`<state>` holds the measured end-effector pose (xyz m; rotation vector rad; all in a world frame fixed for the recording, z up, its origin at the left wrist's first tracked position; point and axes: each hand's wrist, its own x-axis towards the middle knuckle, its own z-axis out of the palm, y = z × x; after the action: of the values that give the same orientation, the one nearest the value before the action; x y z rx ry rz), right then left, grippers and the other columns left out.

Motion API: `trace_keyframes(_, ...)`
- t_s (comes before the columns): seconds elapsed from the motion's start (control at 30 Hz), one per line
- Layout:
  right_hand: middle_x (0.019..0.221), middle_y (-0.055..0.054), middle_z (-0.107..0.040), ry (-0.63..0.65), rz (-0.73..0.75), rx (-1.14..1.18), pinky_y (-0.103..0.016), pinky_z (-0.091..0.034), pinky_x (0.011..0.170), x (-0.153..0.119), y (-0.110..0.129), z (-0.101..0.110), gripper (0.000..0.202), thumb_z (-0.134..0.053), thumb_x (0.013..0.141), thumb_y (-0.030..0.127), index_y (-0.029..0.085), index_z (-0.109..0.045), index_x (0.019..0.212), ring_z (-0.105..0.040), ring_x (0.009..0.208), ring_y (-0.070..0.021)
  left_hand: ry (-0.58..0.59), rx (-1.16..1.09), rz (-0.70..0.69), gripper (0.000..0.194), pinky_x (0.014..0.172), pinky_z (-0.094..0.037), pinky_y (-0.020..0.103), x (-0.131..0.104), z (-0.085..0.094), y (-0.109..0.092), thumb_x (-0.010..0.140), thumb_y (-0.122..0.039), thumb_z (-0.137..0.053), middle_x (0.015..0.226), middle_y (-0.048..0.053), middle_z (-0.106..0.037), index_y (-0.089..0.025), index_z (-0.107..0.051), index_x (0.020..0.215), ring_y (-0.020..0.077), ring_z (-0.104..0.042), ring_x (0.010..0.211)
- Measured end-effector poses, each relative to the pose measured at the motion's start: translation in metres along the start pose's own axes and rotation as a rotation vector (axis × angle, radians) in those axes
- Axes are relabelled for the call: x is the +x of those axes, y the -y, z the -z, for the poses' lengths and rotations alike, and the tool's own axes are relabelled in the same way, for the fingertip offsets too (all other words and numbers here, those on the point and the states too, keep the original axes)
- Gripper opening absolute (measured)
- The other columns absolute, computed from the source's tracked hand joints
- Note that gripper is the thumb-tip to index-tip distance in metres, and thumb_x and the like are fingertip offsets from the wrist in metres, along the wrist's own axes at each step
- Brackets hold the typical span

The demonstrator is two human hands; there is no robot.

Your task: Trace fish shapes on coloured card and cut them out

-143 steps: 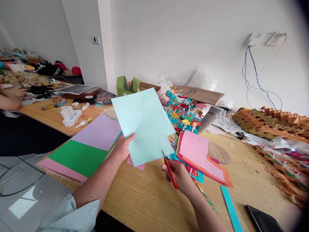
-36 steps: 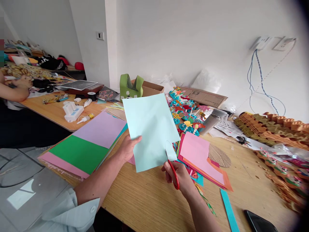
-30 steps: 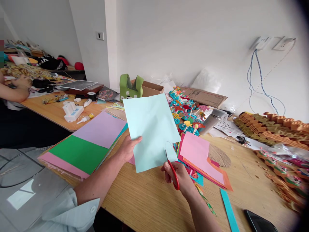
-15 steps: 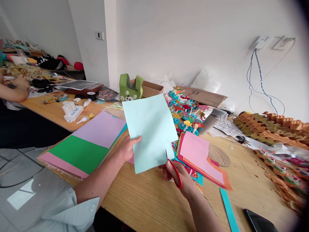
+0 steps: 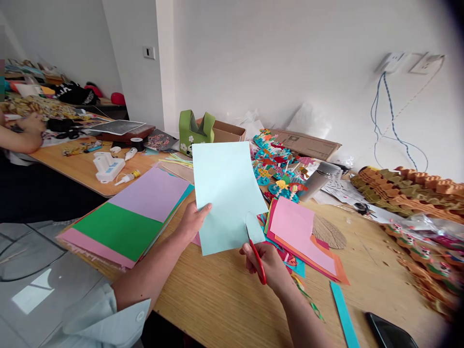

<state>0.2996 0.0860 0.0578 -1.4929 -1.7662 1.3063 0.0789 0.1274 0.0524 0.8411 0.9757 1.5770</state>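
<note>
A pale blue sheet of paper (image 5: 226, 188) is held up above the table, its left edge pinched in my left hand (image 5: 195, 220), thumb on the front. My right hand (image 5: 266, 263) is closed round the handles of red-handled scissors (image 5: 258, 261). The blades are at the sheet's lower right part, along a thin drawn curved outline. A partly cut flap lies to the right of the blades. The fingers behind the sheet and some of those in the handles are hidden.
Coloured paper sheets (image 5: 123, 227) lie to the left, and pink and orange sheets (image 5: 300, 232) to the right. Paper fish decorations (image 5: 279, 169) are heaped behind. A phone (image 5: 389, 331) and a blue strip (image 5: 343, 314) lie at front right. Another person's arm (image 5: 21, 137) rests at far left.
The pale blue sheet has turned a little, its top left corner shifting right. The scissors' handles have come closer together and their blades have closed along the outline.
</note>
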Motion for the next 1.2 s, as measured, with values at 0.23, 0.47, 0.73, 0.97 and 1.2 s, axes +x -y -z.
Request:
trace_keyframes(0.23, 0.047, -0.002, -0.055, 0.02, 0.049, 0.094, -0.025, -0.037, 0.046, 0.0, -0.004, 0.001, 0.062, -0.049, 0.076, 0.077, 0.018, -0.056, 0.058, -0.049, 0.045, -0.012, 0.067, -0.083, 0.039, 0.056, 0.087, -0.049, 0.043, -0.002, -0.003, -0.004, 0.057, -0.04, -0.085, 0.104, 0.014, -0.072, -0.013, -0.07, 0.104, 0.0317, -0.066, 0.095)
trace_keyframes(0.47, 0.049, -0.003, -0.056, -0.021, 0.013, 0.034, -0.026, -0.038, 0.047, 0.0, -0.005, 0.0, 0.061, -0.051, 0.075, 0.077, 0.019, -0.054, 0.056, -0.053, 0.048, -0.0143, 0.064, -0.126, 0.052, 0.048, 0.088, -0.048, 0.042, -0.004, -0.004, -0.005, 0.055, -0.036, -0.087, 0.101, 0.013, -0.073, -0.012, -0.072, 0.095, 0.0305, -0.067, 0.095)
trace_keyframes(0.73, 0.051, -0.001, -0.051, 0.036, 0.128, 0.108, -0.027, -0.037, 0.054, -0.006, 0.008, 0.004, 0.062, -0.043, 0.081, 0.075, 0.019, -0.053, 0.056, -0.047, 0.052, -0.012, 0.026, -0.173, 0.11, 0.05, 0.088, -0.05, 0.044, -0.002, -0.003, -0.004, 0.053, -0.035, -0.087, 0.103, 0.013, -0.072, -0.013, -0.071, 0.095, 0.0309, -0.067, 0.094)
trace_keyframes(0.97, 0.056, -0.001, -0.052, 0.083, 0.114, 0.129, -0.025, -0.031, 0.05, -0.006, 0.005, 0.005, 0.055, -0.054, 0.079, 0.068, 0.019, -0.048, 0.057, -0.045, 0.052, -0.0107, 0.001, -0.191, 0.187, 0.052, 0.09, -0.05, 0.046, -0.004, -0.004, -0.011, 0.052, -0.033, -0.088, 0.106, 0.013, -0.072, -0.015, -0.071, 0.098, 0.0318, -0.066, 0.099)
trace_keyframes(1.2, 0.055, 0.002, -0.05, 0.107, 0.111, 0.081, -0.024, -0.031, 0.051, -0.002, 0.004, 0.001, 0.04, -0.058, 0.082, 0.054, 0.018, -0.051, 0.066, -0.043, 0.052, -0.01, -0.028, -0.139, 0.143, 0.053, 0.088, -0.05, 0.044, -0.005, -0.006, -0.009, 0.051, -0.035, -0.089, 0.1, 0.013, -0.073, -0.013, -0.071, 0.095, 0.0304, -0.067, 0.093)
